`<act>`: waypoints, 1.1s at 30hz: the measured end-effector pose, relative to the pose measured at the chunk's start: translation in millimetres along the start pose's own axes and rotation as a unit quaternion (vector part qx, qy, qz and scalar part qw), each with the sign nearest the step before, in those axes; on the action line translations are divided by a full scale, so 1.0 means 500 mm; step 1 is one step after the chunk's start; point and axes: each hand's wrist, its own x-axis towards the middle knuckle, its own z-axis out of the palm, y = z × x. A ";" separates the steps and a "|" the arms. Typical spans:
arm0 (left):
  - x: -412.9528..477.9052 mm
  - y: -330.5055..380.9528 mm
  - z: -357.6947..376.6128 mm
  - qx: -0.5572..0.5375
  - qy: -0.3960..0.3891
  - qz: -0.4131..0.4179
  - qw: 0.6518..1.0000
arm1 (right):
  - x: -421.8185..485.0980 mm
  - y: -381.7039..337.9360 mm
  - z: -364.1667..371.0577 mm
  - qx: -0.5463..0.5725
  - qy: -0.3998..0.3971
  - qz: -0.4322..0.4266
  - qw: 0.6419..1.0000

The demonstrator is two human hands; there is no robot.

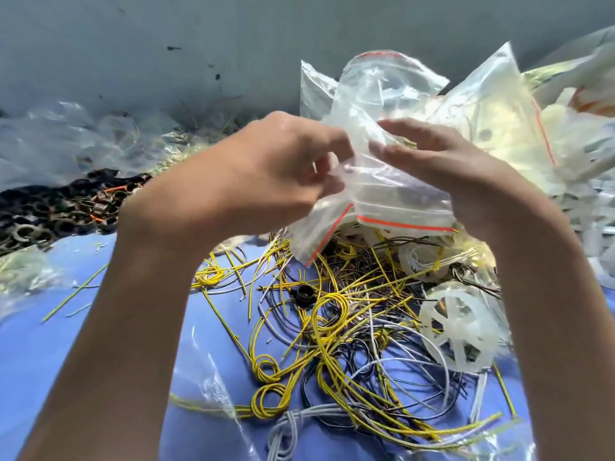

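Note:
Both hands are raised over the table with a bunch of clear zip bags (386, 181) with red seal strips between them. My left hand (266, 174) pinches the bags' left edge with curled fingers. My right hand (442, 168) holds the bunch from the right, thumb on the front and fingers behind the plastic. The bags look empty and crumpled. Under them lies a tangle of yellow, grey and black wires (336, 331) on a blue cloth (40, 361).
White plastic spoked wheels (456, 331) lie at the right of the wires. More filled clear bags (499, 121) pile up at the back right. Dark metal rings (63, 211) heap at the left, beside crumpled clear plastic (66, 138). A grey wall stands behind.

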 end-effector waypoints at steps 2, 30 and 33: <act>-0.003 -0.011 -0.003 0.011 -0.005 -0.046 0.999 | 0.001 -0.003 0.001 0.041 -0.011 0.014 0.999; -0.009 0.035 0.000 0.080 0.027 -0.162 0.983 | -0.002 -0.026 0.046 0.041 -0.044 -0.042 0.997; -0.003 0.043 0.013 0.073 0.025 -0.156 0.985 | -0.001 -0.019 0.042 0.009 -0.061 -0.041 0.997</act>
